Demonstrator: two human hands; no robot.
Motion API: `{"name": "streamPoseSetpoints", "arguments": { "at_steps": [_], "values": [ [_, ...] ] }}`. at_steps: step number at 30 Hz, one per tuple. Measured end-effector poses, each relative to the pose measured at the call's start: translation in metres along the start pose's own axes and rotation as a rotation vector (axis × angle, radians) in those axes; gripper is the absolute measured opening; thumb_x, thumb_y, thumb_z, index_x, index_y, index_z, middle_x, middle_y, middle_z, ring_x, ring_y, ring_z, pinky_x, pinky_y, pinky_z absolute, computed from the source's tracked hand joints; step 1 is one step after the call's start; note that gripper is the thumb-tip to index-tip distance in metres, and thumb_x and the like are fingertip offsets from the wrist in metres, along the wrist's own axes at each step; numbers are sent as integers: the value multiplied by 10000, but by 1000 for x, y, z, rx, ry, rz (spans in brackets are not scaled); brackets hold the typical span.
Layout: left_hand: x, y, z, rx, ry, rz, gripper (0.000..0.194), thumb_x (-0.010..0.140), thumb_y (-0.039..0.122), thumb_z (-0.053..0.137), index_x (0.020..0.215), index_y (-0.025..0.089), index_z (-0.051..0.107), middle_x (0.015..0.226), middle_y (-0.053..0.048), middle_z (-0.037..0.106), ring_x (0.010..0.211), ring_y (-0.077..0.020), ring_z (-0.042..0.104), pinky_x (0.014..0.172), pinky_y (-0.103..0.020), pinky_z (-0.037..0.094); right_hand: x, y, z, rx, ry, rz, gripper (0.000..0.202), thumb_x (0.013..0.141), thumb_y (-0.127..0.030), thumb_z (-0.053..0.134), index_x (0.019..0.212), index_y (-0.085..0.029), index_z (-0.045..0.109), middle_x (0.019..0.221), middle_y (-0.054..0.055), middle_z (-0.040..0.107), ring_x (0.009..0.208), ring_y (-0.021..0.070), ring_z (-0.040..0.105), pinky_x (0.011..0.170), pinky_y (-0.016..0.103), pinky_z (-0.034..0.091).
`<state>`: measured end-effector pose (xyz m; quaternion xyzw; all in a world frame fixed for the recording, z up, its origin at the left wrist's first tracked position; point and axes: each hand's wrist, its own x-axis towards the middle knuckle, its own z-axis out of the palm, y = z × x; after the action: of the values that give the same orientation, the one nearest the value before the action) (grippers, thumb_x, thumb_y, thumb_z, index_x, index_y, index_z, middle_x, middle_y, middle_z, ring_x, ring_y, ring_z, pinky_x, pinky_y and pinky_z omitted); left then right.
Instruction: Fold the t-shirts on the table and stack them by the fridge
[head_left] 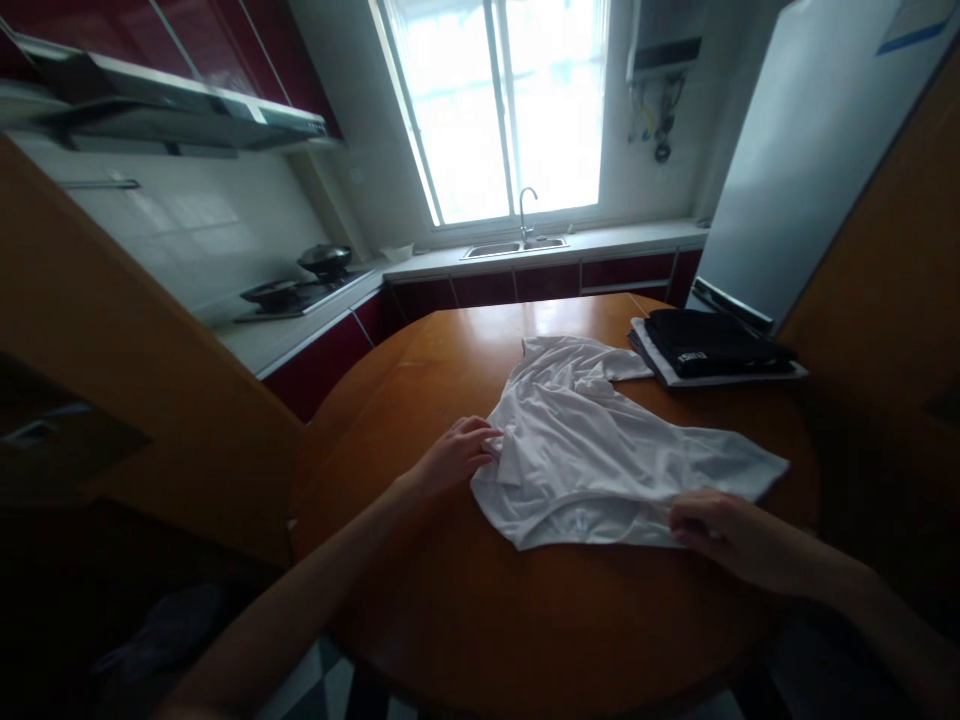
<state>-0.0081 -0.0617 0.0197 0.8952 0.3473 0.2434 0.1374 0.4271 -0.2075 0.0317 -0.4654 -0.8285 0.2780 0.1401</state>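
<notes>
A white T-shirt [577,440], wrinkled and partly spread, lies on the round wooden table [420,400]. My left hand [457,450] is at its left edge, the fingers bent around a bit of the cloth near a sleeve. Along the near right edge, my right hand [712,525] is closed with the fingers curled in, pinching the shirt's fabric. Both forearms reach in from the bottom of the view. The fingertips of the right hand are partly hidden by the hand itself.
A stack of folded clothes, a black garment [712,340] on top, sits at the table's right back, touching the shirt's far sleeve. Beyond are a counter with a sink [517,248], a stove with pans [326,260], and a fridge [810,150] on the right.
</notes>
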Motion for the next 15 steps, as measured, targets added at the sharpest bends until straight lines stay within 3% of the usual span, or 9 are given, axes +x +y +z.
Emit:
{"name": "streamPoseSetpoints", "arguments": {
  "at_steps": [2, 5, 8, 9, 11, 15],
  "values": [
    [7, -10, 9, 18, 14, 18, 347, 894, 333, 727, 1240, 309, 710, 1158, -80, 643, 1095, -247, 585, 991, -413, 490, 2, 4, 0, -12, 90, 29, 238, 1008, -353, 488, 894, -235, 662, 908, 34, 676, 835, 202, 620, 760, 310, 466],
    [14, -7, 18, 24, 19, 47, 378, 886, 297, 734, 1261, 333, 700, 1229, -80, 606, 1141, -241, 553, 1013, -412, 482, 9, 15, 5, -44, 246, 23, 269, 1020, -381, 462, 978, -234, 684, 1015, 63, 689, 939, 227, 638, 836, 337, 478],
    [19, 4, 16, 30, -5, 90, 146, 893, 296, 724, 1028, 303, 780, 1229, -69, 615, 1135, -237, 549, 1005, -405, 478, 15, 25, 10, -79, 275, 8, 283, 1023, -383, 459, 991, -236, 699, 1037, 73, 695, 966, 236, 644, 863, 353, 486],
    [20, 7, 12, 30, -3, 104, 86, 906, 304, 708, 941, 281, 783, 1200, -67, 630, 1118, -232, 558, 1000, -401, 477, 16, 28, 12, -91, 269, 5, 286, 1024, -383, 459, 988, -237, 702, 1030, 73, 695, 960, 236, 644, 865, 357, 488],
    [20, 9, -2, 17, 27, 117, 141, 940, 321, 660, 873, 250, 762, 1137, -70, 655, 1079, -219, 582, 989, -386, 479, 16, 30, 13, -107, 263, 2, 287, 1025, -384, 461, 987, -236, 704, 1016, 73, 695, 950, 237, 645, 865, 365, 491],
    [6, -10, -52, -98, 218, 24, 201, 955, 380, 620, 891, 217, 719, 1094, -86, 660, 1046, -211, 621, 947, -348, 514, 10, 29, 13, -98, 287, -9, 287, 1027, -386, 462, 981, -245, 707, 1000, 65, 695, 936, 231, 648, 850, 357, 497]
  ]
}}
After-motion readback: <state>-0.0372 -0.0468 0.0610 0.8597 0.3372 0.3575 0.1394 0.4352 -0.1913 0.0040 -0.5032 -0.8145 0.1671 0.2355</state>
